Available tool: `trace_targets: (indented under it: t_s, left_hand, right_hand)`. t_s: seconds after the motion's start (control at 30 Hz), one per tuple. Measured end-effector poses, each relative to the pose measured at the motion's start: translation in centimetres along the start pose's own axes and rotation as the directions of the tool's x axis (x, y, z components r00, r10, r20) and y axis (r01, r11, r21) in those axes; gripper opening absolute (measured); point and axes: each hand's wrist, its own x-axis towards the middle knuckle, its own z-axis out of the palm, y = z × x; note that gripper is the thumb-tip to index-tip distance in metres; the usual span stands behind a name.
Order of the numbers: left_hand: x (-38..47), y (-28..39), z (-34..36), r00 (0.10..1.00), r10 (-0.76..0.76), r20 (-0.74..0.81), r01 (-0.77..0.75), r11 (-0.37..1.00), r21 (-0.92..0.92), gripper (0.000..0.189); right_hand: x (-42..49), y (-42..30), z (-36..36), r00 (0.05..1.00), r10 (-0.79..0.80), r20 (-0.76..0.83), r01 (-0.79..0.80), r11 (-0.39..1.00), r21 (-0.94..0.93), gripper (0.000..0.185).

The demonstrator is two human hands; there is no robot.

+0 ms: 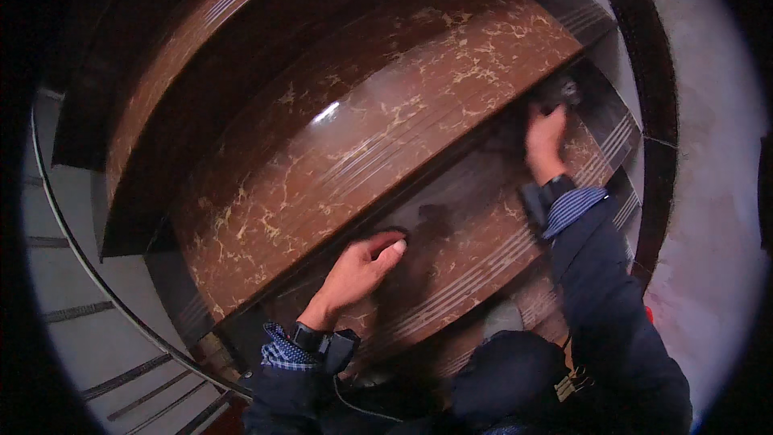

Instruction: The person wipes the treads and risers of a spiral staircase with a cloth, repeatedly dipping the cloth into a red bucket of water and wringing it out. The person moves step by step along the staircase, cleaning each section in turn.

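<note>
My left hand (364, 270) is over a brown marbled stair tread (471, 235), near the front edge of the step above it. Its thumb and fingers are curled towards each other; whether something thin is between them I cannot tell. Farther up and to the right, my right hand (546, 133) is blurred, with its fingertips at a dark object or cloth (564, 92) at the end of the same tread. I cannot make out its kind or whether the hand grips it. Both wrists carry black strapped devices.
A higher marbled tread (362, 127) with grooved lines overhangs the lower one. More steps curve up at the top left. A thin curved rail (90, 269) runs along the left, and a pale wall (712, 193) with dark skirting (659, 175) stands at the right.
</note>
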Motion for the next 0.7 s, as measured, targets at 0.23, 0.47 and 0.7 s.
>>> trace_targets:
  t_s: [0.23,0.47,0.7]
  left_hand:
    - [-1.2,-4.1,0.2,0.998,0.02,-0.066,-0.035,0.97,-0.242,0.045]
    - [-9.8,-9.6,-4.3,0.894,-0.364,-0.261,0.215,0.859,-0.464,0.03]
    - [-16.1,-11.9,-6.0,0.891,-0.373,-0.259,0.194,0.829,-0.525,0.032]
  right_hand:
    - [-20.6,-8.1,1.1,0.888,0.08,0.452,-0.133,0.987,0.087,0.042]
    - [-36.1,-11.9,3.7,0.523,0.018,0.852,-0.288,0.944,0.157,0.064]
    - [-38.5,-14.0,4.5,0.276,0.028,0.961,-0.448,0.888,0.103,0.056]
